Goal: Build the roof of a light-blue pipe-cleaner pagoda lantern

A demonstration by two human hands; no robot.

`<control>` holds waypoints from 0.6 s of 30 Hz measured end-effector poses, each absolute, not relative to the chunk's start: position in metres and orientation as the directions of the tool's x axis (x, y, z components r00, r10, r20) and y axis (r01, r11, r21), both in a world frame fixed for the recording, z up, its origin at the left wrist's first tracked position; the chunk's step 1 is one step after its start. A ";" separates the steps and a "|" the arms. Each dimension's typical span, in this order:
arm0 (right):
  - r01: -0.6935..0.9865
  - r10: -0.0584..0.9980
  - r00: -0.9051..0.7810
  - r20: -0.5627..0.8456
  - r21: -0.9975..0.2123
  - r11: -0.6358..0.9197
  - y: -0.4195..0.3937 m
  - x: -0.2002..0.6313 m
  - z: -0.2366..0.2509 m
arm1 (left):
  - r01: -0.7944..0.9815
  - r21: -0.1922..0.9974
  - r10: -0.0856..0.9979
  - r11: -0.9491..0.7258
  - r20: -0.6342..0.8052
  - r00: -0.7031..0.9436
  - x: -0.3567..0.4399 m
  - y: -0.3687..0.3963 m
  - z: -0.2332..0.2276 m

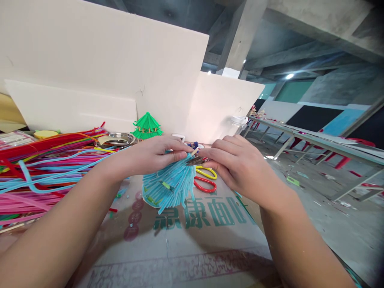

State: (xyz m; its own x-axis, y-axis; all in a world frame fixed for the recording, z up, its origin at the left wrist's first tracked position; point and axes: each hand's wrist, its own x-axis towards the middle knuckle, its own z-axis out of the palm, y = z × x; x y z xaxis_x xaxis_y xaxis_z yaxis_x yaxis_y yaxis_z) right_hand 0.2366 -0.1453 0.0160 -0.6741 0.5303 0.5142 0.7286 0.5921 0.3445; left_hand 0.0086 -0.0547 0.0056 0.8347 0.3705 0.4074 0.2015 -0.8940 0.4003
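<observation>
A cone of light-blue pipe cleaners (172,182), spread like a small tree, hangs tilted above the cardboard. My left hand (153,154) pinches it near its narrow top, where a pale wooden stick (195,151) pokes out. Facing it from the right, my right hand (237,160) is closed on what look like pliers, whose dark metal jaws (195,161) reach to the cone's top beside the stick. The handles of the pliers are hidden by my fingers. Just behind the cone lie scissor handles (205,185), one loop red and one yellow.
Piles of coloured pipe cleaners (45,172) cover the left side. A green pipe-cleaner tree (147,126) stands at the back beside a metal bowl (117,139). White boards (105,60) rise behind; a lidded clear jar (235,126) is at right. Printed cardboard (180,248) covers the tabletop.
</observation>
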 end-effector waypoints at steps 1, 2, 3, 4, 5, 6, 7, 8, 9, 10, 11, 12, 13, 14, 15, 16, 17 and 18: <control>0.727 0.532 -0.677 0.508 0.351 0.590 -0.145 0.236 0.016 | 0.195 0.401 0.366 -0.895 0.410 0.835 0.009 -0.055 0.005; 0.725 0.535 -0.681 0.500 0.361 0.586 -0.145 0.236 0.016 | 0.191 0.400 0.363 -0.896 0.415 0.834 0.009 -0.055 0.005; 0.723 0.534 -0.686 0.494 0.375 0.581 -0.145 0.236 0.016 | 0.187 0.400 0.361 -0.897 0.420 0.833 0.009 -0.055 0.005; 0.720 0.533 -0.690 0.490 0.391 0.573 -0.145 0.235 0.016 | 0.186 0.399 0.361 -0.898 0.423 0.831 0.009 -0.054 0.004; 0.718 0.530 -0.693 0.488 0.409 0.563 -0.145 0.234 0.016 | 0.187 0.399 0.361 -0.898 0.424 0.831 0.010 -0.054 0.004; 0.716 0.527 -0.697 0.487 0.426 0.553 -0.146 0.234 0.016 | 0.188 0.399 0.362 -0.897 0.423 0.830 0.010 -0.054 0.003; 0.714 0.524 -0.699 0.486 0.443 0.541 -0.146 0.233 0.016 | 0.187 0.399 0.362 -0.898 0.424 0.830 0.010 -0.053 0.003; 0.713 0.525 -0.701 0.483 0.460 0.529 -0.147 0.232 0.016 | 0.183 0.399 0.358 -0.899 0.428 0.830 0.010 -0.052 0.002; 0.713 0.528 -0.702 0.479 0.477 0.515 -0.148 0.231 0.016 | 0.176 0.397 0.353 -0.901 0.431 0.830 0.010 -0.051 0.002; 0.713 0.534 -0.701 0.474 0.493 0.499 -0.149 0.231 0.016 | 0.171 0.395 0.347 -0.903 0.435 0.831 0.010 -0.051 0.001; 0.714 0.543 -0.698 0.467 0.508 0.481 -0.151 0.230 0.016 | 0.167 0.392 0.343 -0.905 0.438 0.831 0.010 -0.050 0.001; 0.715 0.552 -0.695 0.461 0.522 0.464 -0.152 0.229 0.017 | 0.168 0.389 0.342 -0.906 0.439 0.831 0.010 -0.049 0.000; 0.716 0.559 -0.692 0.456 0.534 0.451 -0.154 0.228 0.017 | 0.170 0.385 0.342 -0.907 0.437 0.832 0.010 -0.049 0.000; 0.716 0.564 -0.690 0.453 0.542 0.441 -0.155 0.227 0.017 | 0.174 0.382 0.343 -0.908 0.435 0.833 0.010 -0.049 0.000; 0.715 0.566 -0.690 0.451 0.546 0.436 -0.155 0.227 0.018 | 0.178 0.379 0.344 -0.908 0.432 0.834 0.010 -0.049 0.000; 0.714 0.565 -0.691 0.450 0.548 0.436 -0.156 0.226 0.018 | 0.182 0.378 0.346 -0.908 0.430 0.834 0.010 -0.049 -0.001; 0.712 0.564 -0.693 0.449 0.548 0.440 -0.156 0.226 0.018 | 0.184 0.376 0.347 -0.908 0.428 0.834 0.009 -0.049 -0.001; 0.710 0.561 -0.696 0.448 0.546 0.445 -0.155 0.226 0.018 | 0.187 0.376 0.348 -0.908 0.427 0.834 0.010 -0.049 -0.001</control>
State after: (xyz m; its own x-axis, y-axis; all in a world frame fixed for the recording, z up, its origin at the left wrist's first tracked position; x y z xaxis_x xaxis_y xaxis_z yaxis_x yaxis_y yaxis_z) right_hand 0.2261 -0.1554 0.0182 -0.6962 0.5606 0.4483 0.7099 0.4449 0.5460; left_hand 0.0095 -0.0489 -0.0005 0.8342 0.3484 0.4274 0.1865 -0.9077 0.3759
